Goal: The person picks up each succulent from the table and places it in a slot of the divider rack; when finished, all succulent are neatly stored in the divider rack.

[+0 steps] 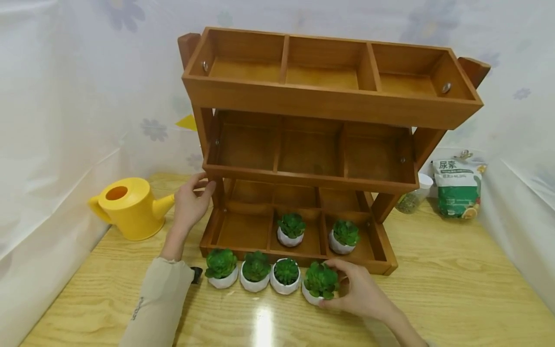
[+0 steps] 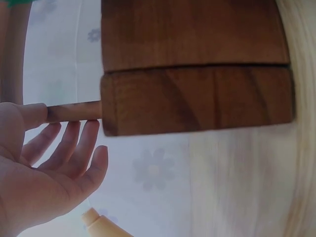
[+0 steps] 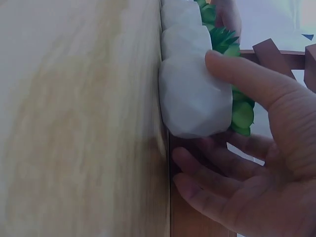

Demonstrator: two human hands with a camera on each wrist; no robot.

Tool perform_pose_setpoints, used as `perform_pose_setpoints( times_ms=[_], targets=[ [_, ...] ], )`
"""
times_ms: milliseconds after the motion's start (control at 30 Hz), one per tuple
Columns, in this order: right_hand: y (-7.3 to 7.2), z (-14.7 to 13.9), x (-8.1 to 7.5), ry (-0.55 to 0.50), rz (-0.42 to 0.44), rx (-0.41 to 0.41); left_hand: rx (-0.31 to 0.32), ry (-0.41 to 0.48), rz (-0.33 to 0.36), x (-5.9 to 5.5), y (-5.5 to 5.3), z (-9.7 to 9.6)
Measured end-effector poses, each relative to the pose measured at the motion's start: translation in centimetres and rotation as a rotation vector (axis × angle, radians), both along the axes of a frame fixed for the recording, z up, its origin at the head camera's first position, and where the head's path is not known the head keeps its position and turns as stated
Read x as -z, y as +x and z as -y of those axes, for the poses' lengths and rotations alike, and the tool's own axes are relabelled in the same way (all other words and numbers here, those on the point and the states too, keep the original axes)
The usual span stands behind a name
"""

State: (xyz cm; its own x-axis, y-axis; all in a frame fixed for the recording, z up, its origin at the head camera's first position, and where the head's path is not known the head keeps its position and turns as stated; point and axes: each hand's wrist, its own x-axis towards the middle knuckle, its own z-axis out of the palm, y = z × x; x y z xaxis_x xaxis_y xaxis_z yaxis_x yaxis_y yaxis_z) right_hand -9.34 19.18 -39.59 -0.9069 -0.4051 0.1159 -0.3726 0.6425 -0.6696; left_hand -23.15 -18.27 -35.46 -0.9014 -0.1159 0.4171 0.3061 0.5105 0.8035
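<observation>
My left hand (image 1: 192, 205) grips a side post of the brown wooden three-tier shelf (image 1: 321, 102). In the left wrist view, thumb and fingers pinch a thin wooden slat (image 2: 74, 111) of it. With thumb and fingers my right hand (image 1: 363, 292) holds a potted succulent (image 1: 321, 281) at the right end of a row before the shelf. Its white faceted pot (image 3: 195, 101) fills the middle of the right wrist view, the thumb against its side. Left of it stand three more potted succulents, the nearest being a small spiky one (image 1: 286, 272).
Two potted succulents stand in the bottom tier, one in the middle compartment (image 1: 291, 229) and one in the right (image 1: 344, 236). A yellow watering can (image 1: 130, 209) is at the left. Behind the shelf's right side are a clear cup (image 1: 409, 200) and a green-and-white bag (image 1: 458, 188).
</observation>
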Motion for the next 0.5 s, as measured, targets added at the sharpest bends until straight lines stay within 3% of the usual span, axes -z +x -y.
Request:
perform_pose_setpoints(
  times_ms=[200, 500],
  targets=[
    [-0.1, -0.43, 0.16, 0.005, 0.036, -0.027, 0.01, 0.023, 0.013, -0.16, 0.0, 0.35],
    [-0.24, -0.25, -0.01, 0.002, 0.056, -0.042, 0.014, 0.039, -0.025, -0.1, -0.13, 0.48]
  ],
)
